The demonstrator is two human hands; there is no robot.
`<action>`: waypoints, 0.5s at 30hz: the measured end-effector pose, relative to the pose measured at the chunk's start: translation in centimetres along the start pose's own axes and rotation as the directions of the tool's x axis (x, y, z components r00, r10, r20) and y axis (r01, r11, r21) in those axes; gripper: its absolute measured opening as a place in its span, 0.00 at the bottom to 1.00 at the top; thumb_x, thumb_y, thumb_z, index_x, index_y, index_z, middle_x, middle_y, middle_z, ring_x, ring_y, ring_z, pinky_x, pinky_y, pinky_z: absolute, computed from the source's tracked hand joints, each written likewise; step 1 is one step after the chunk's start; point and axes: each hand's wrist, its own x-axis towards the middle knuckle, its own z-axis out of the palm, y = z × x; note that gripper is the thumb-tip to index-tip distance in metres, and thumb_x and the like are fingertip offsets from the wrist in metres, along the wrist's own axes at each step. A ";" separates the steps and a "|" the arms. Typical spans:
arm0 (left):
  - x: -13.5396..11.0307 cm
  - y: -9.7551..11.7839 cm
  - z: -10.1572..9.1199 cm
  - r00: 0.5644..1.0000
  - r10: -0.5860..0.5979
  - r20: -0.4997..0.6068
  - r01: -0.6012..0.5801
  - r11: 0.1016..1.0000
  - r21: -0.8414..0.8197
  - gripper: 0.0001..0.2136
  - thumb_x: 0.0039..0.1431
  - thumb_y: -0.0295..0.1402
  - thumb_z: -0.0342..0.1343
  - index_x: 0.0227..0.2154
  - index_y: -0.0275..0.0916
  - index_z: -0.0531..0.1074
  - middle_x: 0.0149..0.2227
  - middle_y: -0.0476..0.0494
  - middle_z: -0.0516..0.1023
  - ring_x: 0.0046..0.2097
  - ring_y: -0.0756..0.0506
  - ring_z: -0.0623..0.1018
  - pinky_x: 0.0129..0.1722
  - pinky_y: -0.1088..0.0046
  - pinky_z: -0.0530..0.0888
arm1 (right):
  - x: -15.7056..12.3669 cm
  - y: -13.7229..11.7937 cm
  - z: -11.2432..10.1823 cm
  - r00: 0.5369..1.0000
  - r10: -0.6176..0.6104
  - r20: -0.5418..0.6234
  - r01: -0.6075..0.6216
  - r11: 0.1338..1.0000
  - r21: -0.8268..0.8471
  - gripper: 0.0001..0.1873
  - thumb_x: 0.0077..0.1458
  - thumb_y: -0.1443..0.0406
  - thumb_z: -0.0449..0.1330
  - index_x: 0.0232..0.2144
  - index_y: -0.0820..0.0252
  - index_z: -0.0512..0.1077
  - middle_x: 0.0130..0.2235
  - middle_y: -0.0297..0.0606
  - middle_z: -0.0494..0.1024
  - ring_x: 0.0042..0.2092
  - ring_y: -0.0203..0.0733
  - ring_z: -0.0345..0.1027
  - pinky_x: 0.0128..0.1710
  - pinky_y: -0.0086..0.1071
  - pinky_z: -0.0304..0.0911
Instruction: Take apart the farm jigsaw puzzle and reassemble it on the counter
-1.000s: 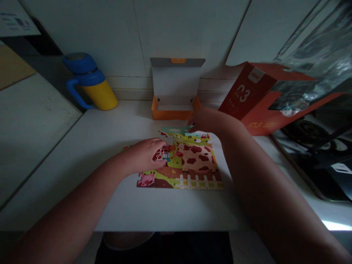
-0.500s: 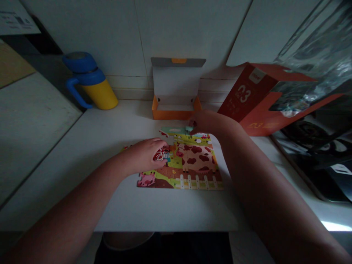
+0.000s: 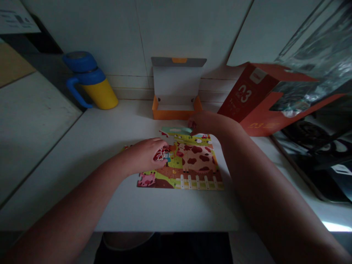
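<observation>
A farm jigsaw puzzle (image 3: 196, 159) with a brown-spotted cow and a white fence lies partly assembled on the white tabletop. Over its left part, my left hand (image 3: 144, 154) curls its fingers round a red puzzle piece (image 3: 160, 154) with white lines. At the puzzle's far edge, my right hand (image 3: 202, 123) has its fingers bent together on a pale-green sky piece (image 3: 188, 130); the fingertips are partly hidden. A gap shows in the upper left of the puzzle, beside the sky strip. My left hand covers part of the picture.
An open orange box (image 3: 176, 114) stands behind the puzzle, its lid raised against the wall. A blue-and-yellow flask (image 3: 96, 86) is at the back left. To the right stand a red box (image 3: 255, 95) with clear plastic over it and a black stove (image 3: 316, 154).
The pale-green piece under my right fingers, tilted before, now sits flatter in line with the sky strip. My left hand stays nearly still with the red piece.
</observation>
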 end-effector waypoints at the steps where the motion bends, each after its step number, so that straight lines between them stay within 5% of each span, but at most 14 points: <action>1: 0.0 0.0 0.0 1.000 0.000 0.000 0.000 1.000 -0.005 0.18 0.61 0.39 0.60 0.52 0.38 0.74 0.50 0.36 0.81 0.50 0.38 0.80 0.52 0.60 0.75 | 0.0 0.0 0.0 1.000 -0.002 -0.002 0.002 1.000 0.003 0.13 0.55 0.64 0.72 0.44 0.58 0.84 0.44 0.46 0.86 0.44 0.52 0.80 0.42 0.38 0.67; 7: 0.0 0.2 0.0 1.000 -0.019 -0.018 0.018 1.000 -0.014 0.17 0.60 0.38 0.61 0.51 0.40 0.74 0.50 0.38 0.81 0.51 0.38 0.81 0.53 0.61 0.75 | 0.4 0.4 0.7 0.999 0.019 -0.041 -0.015 0.996 0.089 0.11 0.52 0.67 0.74 0.40 0.56 0.84 0.40 0.44 0.86 0.42 0.53 0.80 0.42 0.40 0.67; 15: -0.1 0.3 0.4 0.982 -0.103 -0.155 0.092 0.993 -0.077 0.34 0.58 0.36 0.64 0.66 0.41 0.60 0.60 0.33 0.78 0.56 0.36 0.81 0.56 0.60 0.76 | -0.5 -2.1 -0.4 0.990 -0.014 -0.140 0.026 0.996 0.084 0.12 0.57 0.61 0.71 0.44 0.55 0.84 0.41 0.44 0.85 0.41 0.51 0.79 0.41 0.39 0.65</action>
